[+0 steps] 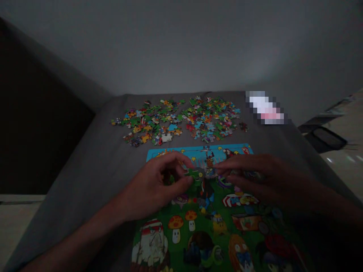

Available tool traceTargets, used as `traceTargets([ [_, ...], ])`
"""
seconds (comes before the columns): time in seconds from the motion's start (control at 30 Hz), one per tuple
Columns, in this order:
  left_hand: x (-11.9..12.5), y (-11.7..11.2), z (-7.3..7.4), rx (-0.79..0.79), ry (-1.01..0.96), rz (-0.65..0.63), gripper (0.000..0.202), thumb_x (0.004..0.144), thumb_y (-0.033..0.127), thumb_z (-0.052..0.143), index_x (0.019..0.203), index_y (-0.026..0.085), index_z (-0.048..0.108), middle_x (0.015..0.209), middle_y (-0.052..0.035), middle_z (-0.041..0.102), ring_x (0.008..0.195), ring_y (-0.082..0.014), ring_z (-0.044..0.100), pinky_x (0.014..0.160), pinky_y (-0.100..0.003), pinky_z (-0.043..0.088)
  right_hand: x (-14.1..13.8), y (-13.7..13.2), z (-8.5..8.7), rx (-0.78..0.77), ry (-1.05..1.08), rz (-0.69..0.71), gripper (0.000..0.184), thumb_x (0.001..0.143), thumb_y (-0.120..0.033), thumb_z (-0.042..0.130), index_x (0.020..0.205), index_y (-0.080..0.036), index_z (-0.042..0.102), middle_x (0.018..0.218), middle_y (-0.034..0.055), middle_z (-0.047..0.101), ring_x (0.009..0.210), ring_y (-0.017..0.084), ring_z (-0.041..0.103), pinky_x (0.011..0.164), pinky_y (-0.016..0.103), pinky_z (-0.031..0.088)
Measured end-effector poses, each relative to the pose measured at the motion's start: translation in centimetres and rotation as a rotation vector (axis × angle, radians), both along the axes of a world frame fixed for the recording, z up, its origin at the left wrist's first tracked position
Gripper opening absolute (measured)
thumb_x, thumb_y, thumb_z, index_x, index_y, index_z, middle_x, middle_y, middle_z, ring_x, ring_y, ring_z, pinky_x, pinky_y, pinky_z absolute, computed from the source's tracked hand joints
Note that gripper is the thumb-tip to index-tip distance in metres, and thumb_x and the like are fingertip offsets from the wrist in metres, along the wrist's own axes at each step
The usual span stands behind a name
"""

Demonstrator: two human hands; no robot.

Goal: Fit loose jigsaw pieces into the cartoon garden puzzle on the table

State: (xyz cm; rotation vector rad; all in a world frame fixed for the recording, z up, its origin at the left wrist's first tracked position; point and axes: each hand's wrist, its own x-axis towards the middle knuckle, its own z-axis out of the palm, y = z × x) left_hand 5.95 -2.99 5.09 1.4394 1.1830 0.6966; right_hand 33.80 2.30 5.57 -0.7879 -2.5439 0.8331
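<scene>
A dim home room, grey upholstered sofa (70,196), loose jigsaw pieces (210,117), pale floor (346,170), white wall (181,49)

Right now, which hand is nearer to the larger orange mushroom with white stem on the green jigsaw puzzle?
The left hand is nearer: it is above and to the left of the larger orange mushroom. The right hand is farther, above and to the right.

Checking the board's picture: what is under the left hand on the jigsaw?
The left hand covers the jigsaw board's upper left part; only a green puzzle piece shows at its fingertips. The picture beneath the palm is hidden.
</scene>
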Motion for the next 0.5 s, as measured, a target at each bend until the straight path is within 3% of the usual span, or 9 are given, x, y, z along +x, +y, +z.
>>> traceTargets([
  [0.13,-1.0,0.0,0.8,-0.056,0.099,-0.179,0.016,0.09,0.035,0.067,0.091,0.019,0.066,0.073,0.0031,0.067,0.067,-0.0103,0.061,0.059,-0.019,0.045,1.1,1.1,-0.2,0.102,-0.025,-0.034,0.026,0.101,-0.027,0.057,0.123,-0.026,0.072,0.111,0.0035,0.08,0.09,0.018,0.077,0.068,0.025,0.058],
  [0.3,-2.3,0.2,0.9,-0.038,0.334,-0.378,0.015,0.091,0.037,0.066,0.092,0.023,0.072,0.084,0.0031,0.073,0.074,-0.0119,0.064,0.065,-0.022,0.046,1.5,2.1,-0.6,0.171,-0.048,-0.078,0.024,0.099,-0.029,0.057,0.113,-0.023,0.075,0.099,0.005,0.081,0.079,0.019,0.076,0.063,0.027,0.057],
  [0.5,-3.5,0.6,0.8,0.089,0.48,-0.364,0.013,0.09,0.038,0.071,0.094,0.028,0.078,0.09,0.0052,0.077,0.08,-0.0125,0.068,0.071,-0.023,0.045,1.2,2.2,-0.4,0.157,-0.052,-0.064,0.025,0.099,-0.03,0.055,0.113,-0.024,0.076,0.097,0.0045,0.081,0.075,0.019,0.075,0.059,0.026,0.056],
])
